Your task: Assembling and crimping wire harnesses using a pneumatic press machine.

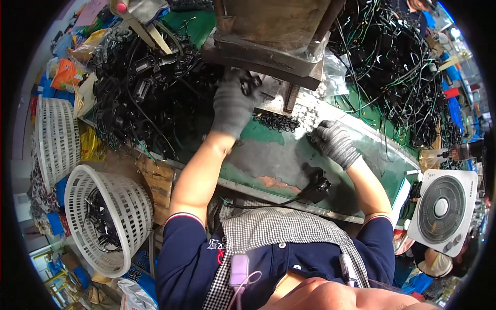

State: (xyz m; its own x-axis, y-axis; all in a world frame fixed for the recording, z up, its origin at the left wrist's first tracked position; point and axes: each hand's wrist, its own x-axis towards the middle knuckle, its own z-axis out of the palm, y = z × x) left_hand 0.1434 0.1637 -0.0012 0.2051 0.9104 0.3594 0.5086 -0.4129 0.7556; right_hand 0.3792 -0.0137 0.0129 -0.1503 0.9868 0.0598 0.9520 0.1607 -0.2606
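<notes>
My left hand (231, 107), in a grey striped glove, reaches under the heavy metal block of a bench press (263, 59). Its fingers are closed round a small black plastic part (251, 84), slightly blurred, beside the press's metal base. My right hand (338, 143), gloved alike, rests over the bench to the right of the press with fingers drawn together; whatever sits at the fingertips is too small to make out. Between the hands, small black ring-like pieces (279, 122) lie in a heap at the front of the press. Near the bench's front edge lies a black corded part (316, 190).
Black wired parts pile up on the left (139, 98) and right (385, 62) of the green bench (258, 155). White plastic baskets (126, 227) stand at the left. A white fan (443, 206) is at the right, with another person (436, 262) beyond it.
</notes>
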